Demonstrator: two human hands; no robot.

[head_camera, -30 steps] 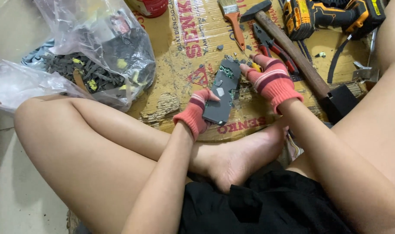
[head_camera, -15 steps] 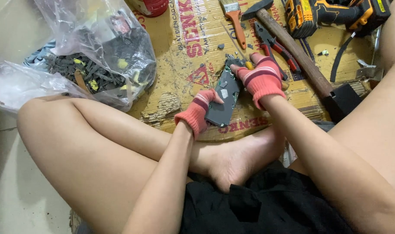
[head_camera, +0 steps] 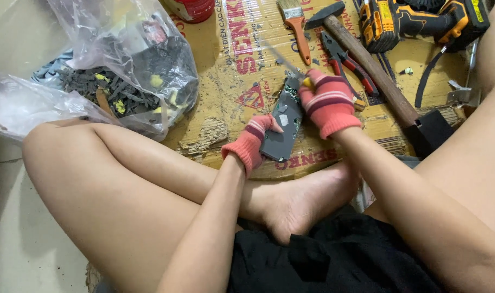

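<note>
Gripping grey circuit board (head_camera: 282, 127) in left hand (head_camera: 251, 142), right hand (head_camera: 327, 100) closed on screwdriver (head_camera: 291, 68), hammer (head_camera: 366, 57), pliers (head_camera: 347, 59) beside

A clear plastic bag (head_camera: 128, 70) of dark scrap pieces lies at the left on worn cardboard (head_camera: 215, 81). Farther back rest a paintbrush (head_camera: 295, 24), red-handled pliers (head_camera: 347, 62), a hammer (head_camera: 366, 57) and a yellow cordless drill (head_camera: 415, 21).

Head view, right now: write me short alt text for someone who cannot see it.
A seated person's left hand in a pink knit glove steadies a flat grey device on worn cardboard, while the gloved right hand works a thin metal tool at its top end. A plastic bag of dark scrap, a hammer, pliers and a yellow drill lie around.
</note>
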